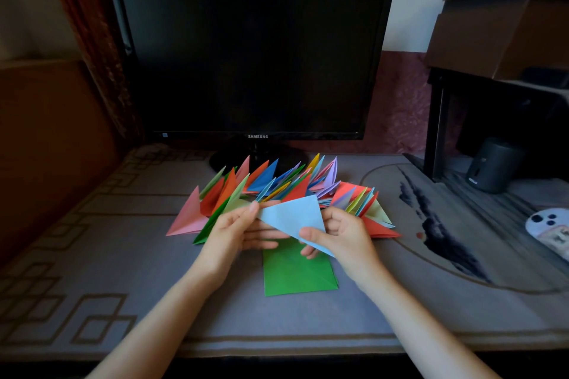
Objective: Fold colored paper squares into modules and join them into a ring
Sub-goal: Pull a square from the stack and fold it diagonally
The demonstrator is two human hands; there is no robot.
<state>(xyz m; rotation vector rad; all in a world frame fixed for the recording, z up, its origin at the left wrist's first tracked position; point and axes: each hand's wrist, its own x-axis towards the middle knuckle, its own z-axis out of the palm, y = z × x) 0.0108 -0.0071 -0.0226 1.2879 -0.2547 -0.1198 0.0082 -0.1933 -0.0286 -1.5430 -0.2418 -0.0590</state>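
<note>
Holding one light blue paper triangle (292, 215) between both hands, you have it lifted off the desk mat (138, 271), its long edge sloping down to the right.

- Left hand (237, 234): thumb and forefinger pinch the triangle's left corner. The other fingers lie loosely curled underneath, pointing right.
- Right hand (341, 237): the thumb presses on the front of the sheet near its lower edge and the fingers curl behind it, so the paper is pinched there.
- Green paper (295, 277): one flat rectangle with visible creases, lying on the mat directly below your hands. Its upper part is hidden by them and by the blue triangle.
- Folded modules (277, 184): a crowded row of pointed pieces in pink, orange, red, green, blue, yellow and lilac. They fan across the mat just behind your hands, with the points mostly up and away from you. The count cannot be told.
- Monitor (249, 58): black, screen dark, standing at the back of the mat with its foot just behind the modules.
- Cardboard box (505, 24): brown, on top of a black stand (437, 120) at the far right.
- Dark cylinder (492, 166): small, upright, beneath that stand.
- Phone (551, 231): pale back with camera lenses facing up, at the right edge of the mat, well apart from the paper.
- Curtain (89, 40): reddish, hanging left of the monitor.
</note>
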